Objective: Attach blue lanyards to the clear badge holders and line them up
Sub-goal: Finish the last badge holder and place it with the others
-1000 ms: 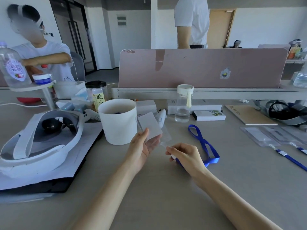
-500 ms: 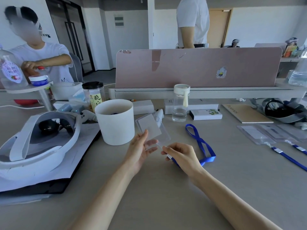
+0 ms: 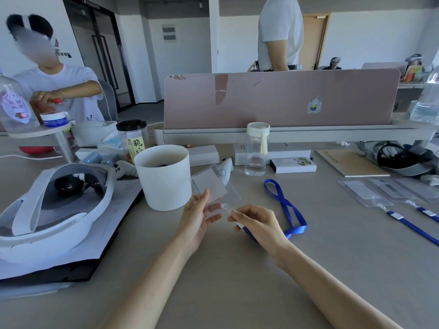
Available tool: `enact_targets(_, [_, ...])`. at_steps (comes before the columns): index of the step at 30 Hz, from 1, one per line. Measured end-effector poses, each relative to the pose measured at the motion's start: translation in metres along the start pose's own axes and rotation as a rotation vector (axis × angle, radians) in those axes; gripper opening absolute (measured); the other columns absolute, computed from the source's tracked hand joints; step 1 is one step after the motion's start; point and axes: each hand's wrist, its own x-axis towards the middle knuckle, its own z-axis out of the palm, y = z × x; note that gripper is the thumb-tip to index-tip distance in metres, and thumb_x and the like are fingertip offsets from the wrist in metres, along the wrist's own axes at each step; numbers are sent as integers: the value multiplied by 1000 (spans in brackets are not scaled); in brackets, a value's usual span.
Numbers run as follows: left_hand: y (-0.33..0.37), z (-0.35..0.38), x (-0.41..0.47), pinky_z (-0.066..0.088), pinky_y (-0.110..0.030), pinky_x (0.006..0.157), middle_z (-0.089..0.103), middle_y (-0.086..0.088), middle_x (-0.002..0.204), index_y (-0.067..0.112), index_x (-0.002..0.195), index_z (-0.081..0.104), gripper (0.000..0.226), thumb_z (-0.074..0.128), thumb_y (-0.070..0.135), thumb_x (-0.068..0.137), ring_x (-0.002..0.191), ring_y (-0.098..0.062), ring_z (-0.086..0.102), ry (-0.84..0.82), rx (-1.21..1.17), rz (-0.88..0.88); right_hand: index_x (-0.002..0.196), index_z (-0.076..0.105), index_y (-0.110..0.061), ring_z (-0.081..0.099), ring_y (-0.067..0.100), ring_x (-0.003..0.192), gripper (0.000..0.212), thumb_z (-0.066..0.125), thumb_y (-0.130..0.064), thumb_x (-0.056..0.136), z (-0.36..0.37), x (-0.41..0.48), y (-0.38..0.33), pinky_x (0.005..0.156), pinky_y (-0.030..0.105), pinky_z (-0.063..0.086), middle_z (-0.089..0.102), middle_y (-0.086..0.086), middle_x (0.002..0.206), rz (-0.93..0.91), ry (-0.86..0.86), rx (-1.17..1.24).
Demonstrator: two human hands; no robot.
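Note:
My left hand [image 3: 199, 217] holds a clear badge holder [image 3: 213, 186] with a white card inside, tilted above the table's middle. My right hand [image 3: 256, 224] pinches the clip end of a blue lanyard [image 3: 285, 207] right at the holder's lower edge. The lanyard's loop trails to the right on the table. Several finished badge holders [image 3: 363, 192] with blue lanyards [image 3: 413, 227] lie side by side at the right.
A white cylindrical tub [image 3: 164, 176] stands just left of the holder. A white headset [image 3: 47, 205] rests on papers at the left. A clear water bottle [image 3: 257, 150], small boxes and a notebook [image 3: 349, 162] sit behind. A pink divider [image 3: 280, 98] bounds the desk.
Both hands stay close together at the holder; my right fingers have shifted slightly along the lanyard's clip end. The person at the far left has moved their arms.

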Motion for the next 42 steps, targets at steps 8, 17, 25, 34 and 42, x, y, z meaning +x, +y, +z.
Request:
enact_targets(8, [1, 9, -12, 50, -30, 70, 72, -1, 102, 19, 109, 62, 38, 76, 31, 76, 91, -17, 65, -210, 201, -4, 93, 73, -10, 55, 9, 61, 14, 63, -19, 92, -2, 1, 0, 60, 20, 46, 74, 5, 84, -45, 25, 57])
enact_targets(17, [-1, 11, -12, 49, -30, 67, 70, 2, 90, 11, 106, 71, 44, 77, 31, 68, 78, -11, 58, -177, 246, -36, 90, 72, -7, 47, 14, 61, 12, 64, -16, 91, -3, 4, 2, 60, 26, 41, 73, 8, 82, -32, 86, 68])
enact_targets(25, [-7, 10, -9, 45, -29, 63, 69, 1, 85, 11, 100, 72, 15, 68, 12, 85, 75, -12, 56, -102, 318, 25, 89, 73, -9, 53, 12, 64, 19, 66, -26, 88, -4, 4, 2, 66, 26, 45, 74, 4, 84, 6, 72, 59])
enact_targets(34, [-9, 13, -10, 43, -23, 56, 66, 1, 75, 11, 93, 71, 9, 69, 12, 85, 67, -10, 55, -83, 354, 62, 88, 74, -10, 56, 10, 62, 12, 67, -19, 87, -4, 3, 4, 63, 27, 46, 74, 3, 79, -56, 72, -30])
enact_targets(42, [-9, 13, -11, 40, -22, 54, 63, -2, 74, 15, 88, 72, 8, 67, 10, 84, 66, -10, 56, -82, 377, 58, 85, 75, -10, 57, 11, 63, 11, 68, -19, 86, -4, 3, 4, 64, 28, 48, 75, 2, 76, -70, 96, -48])
